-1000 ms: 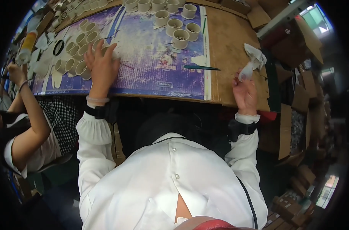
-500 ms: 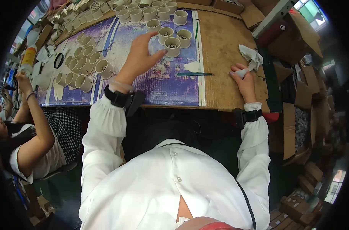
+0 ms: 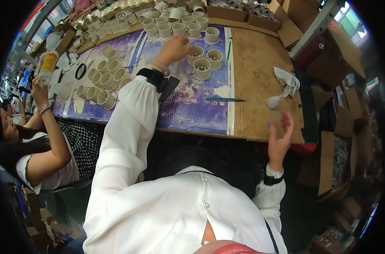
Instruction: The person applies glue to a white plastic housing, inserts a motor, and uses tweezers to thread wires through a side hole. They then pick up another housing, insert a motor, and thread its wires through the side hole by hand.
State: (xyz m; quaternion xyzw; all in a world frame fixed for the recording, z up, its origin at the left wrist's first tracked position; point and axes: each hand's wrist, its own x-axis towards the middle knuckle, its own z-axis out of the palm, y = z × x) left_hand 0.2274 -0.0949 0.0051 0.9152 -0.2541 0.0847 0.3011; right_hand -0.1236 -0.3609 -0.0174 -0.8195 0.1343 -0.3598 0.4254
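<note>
My left hand (image 3: 175, 50) reaches across the purple printed sheet, its fingers closed around a white cup that they mostly hide. Just right of it stand three white round cups with small dark parts inside: a near cup (image 3: 202, 68), a right cup (image 3: 215, 59) and a back cup (image 3: 196, 53). My right hand (image 3: 280, 137) is open and holds nothing, in front of the table's front edge. Beyond its fingertips, a small white squeeze bottle (image 3: 273, 102) lies on the brown board next to a crumpled white cloth (image 3: 287, 81).
Teal tweezers (image 3: 225, 100) lie across the sheet's right edge. More white cups (image 3: 178, 29) crowd the back, and a tilted group (image 3: 102, 79) stands at left. A black ring (image 3: 80, 71) lies near a co-worker's hand (image 3: 40, 92). Cardboard boxes (image 3: 226, 12) line the back.
My right hand has let go of the small white bottle and drawn back toward me. My left hand has moved from beside the filled cups to the cup behind them. The view has shifted.
</note>
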